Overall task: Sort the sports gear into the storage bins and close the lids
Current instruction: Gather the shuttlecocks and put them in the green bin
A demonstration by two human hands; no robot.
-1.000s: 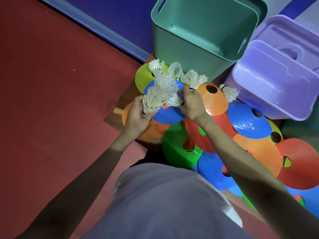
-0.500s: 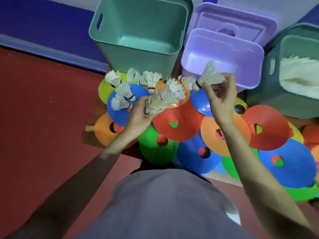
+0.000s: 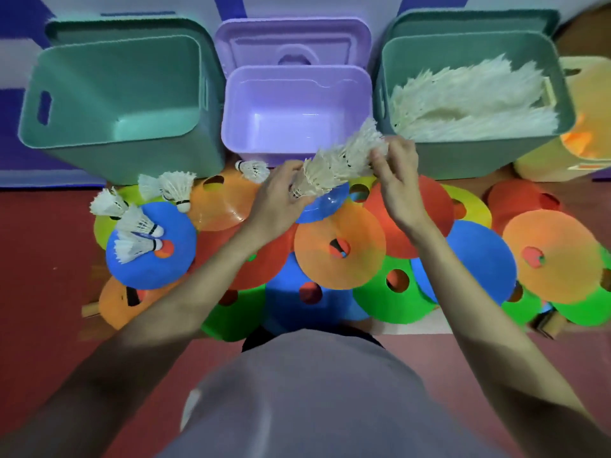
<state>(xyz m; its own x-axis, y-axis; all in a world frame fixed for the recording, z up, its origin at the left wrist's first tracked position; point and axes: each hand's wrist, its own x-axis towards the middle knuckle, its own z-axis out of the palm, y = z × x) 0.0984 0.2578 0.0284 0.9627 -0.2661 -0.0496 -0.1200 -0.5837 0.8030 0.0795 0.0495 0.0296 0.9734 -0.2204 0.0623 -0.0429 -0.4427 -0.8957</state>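
My left hand grips the base of a nested stack of white shuttlecocks that slants up to the right. My right hand pinches the top shuttlecock of that stack, just in front of the purple bin. Several loose shuttlecocks lie on a blue disc cone at the left, and one more shuttlecock lies by the purple bin. The right green bin holds a heap of white shuttlecocks. The left green bin and the purple bin stand open with nothing visible inside.
Several flat disc cones in orange, red, blue, green and yellow overlap on the floor in front of the bins. The purple lid leans behind its bin. A yellow bin with orange content stands far right. Red floor lies left.
My view has swung right, showing all the bins. My right hand brought its shuttlecock onto the top of the stack, and both hands moved right toward the purple bin.
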